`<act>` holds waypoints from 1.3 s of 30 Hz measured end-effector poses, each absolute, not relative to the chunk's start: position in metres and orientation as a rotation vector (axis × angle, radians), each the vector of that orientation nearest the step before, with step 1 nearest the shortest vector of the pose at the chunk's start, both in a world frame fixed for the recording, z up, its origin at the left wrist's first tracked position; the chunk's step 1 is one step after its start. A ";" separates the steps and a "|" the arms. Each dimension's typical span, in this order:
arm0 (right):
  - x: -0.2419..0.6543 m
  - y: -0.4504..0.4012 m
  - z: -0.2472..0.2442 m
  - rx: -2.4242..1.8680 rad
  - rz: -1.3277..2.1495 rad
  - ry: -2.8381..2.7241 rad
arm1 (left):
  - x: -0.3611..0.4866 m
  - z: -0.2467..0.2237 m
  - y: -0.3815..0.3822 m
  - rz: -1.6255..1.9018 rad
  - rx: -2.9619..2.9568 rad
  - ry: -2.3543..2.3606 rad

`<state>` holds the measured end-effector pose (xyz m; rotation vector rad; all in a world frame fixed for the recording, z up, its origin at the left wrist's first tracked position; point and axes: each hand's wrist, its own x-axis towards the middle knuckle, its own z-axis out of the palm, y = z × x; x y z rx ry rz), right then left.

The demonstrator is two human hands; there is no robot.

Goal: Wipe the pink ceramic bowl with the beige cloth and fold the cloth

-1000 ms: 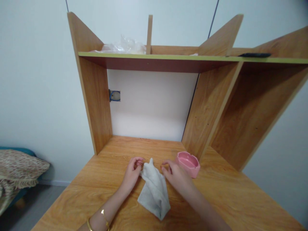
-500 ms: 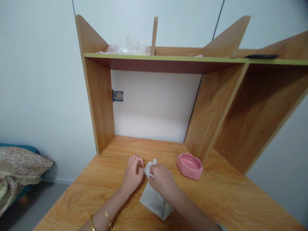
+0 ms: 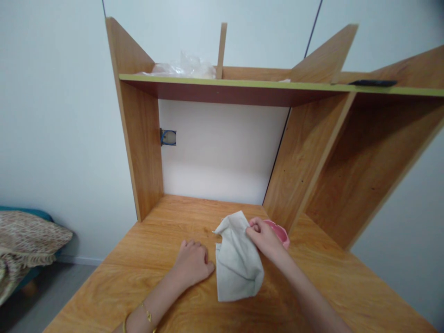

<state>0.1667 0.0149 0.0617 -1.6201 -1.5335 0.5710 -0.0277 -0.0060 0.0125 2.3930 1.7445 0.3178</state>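
Note:
A thin pale grey cloth [image 3: 239, 263] hangs partly unfolded above the wooden desk [image 3: 145, 268]. My right hand [image 3: 264, 237] pinches its upper right edge between thumb and fingers. Left of the cloth, my left hand [image 3: 194, 261] rests on the desk with its fingers curled in; it does not touch the cloth, and whether anything is under the fingers is hidden. Behind my right hand stands a pink faceted bowl [image 3: 282, 236], partly covered by the hand and forearm.
A shelf [image 3: 249, 84] spans the back of the desk, with a clear plastic bag [image 3: 189, 67] and a flat black object [image 3: 374, 83] on top. Wooden side panels stand at left and right. An open wall box [image 3: 169, 137] shows blue wire. At far left lies a patterned fringed blanket [image 3: 31, 236].
My right hand has moved up and to the right, drawing the cloth open. My left hand has come away from the cloth and moved slightly down, its fingers more curled.

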 end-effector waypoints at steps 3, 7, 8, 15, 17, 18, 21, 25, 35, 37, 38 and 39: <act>0.166 0.011 0.070 -1.653 0.570 -1.442 | -0.023 0.012 -0.009 0.338 2.382 1.701; 0.159 0.008 0.080 -1.592 0.634 -1.376 | -0.018 0.010 -0.010 0.357 2.355 1.672; 0.157 0.008 0.082 -1.560 0.667 -1.362 | -0.018 0.009 -0.010 0.363 2.347 1.670; 0.142 0.022 0.092 -1.137 0.901 -1.318 | -0.021 0.007 -0.002 0.632 2.244 1.660; 0.137 0.026 0.100 -1.053 0.924 -1.299 | -0.023 0.011 0.000 0.833 2.212 1.579; 0.135 0.028 0.105 -1.035 0.934 -1.289 | -0.024 0.013 0.000 0.931 2.204 1.502; 0.127 0.033 0.119 -1.020 0.964 -1.236 | -0.025 0.018 -0.004 1.113 2.214 1.256; 0.121 0.039 0.123 -1.006 0.968 -1.201 | -0.021 0.015 -0.010 1.076 2.300 1.238; 0.140 0.056 0.098 -1.169 0.822 -1.284 | -0.040 0.005 0.019 0.946 2.236 1.664; 0.141 0.058 0.097 -1.203 0.822 -1.305 | -0.044 0.007 0.023 0.917 2.251 1.721; 0.141 0.058 0.097 -1.212 0.822 -1.309 | -0.046 0.007 0.024 0.915 2.263 1.750; 0.141 0.059 0.097 -1.212 0.823 -1.310 | -0.048 0.008 0.025 0.921 2.273 1.782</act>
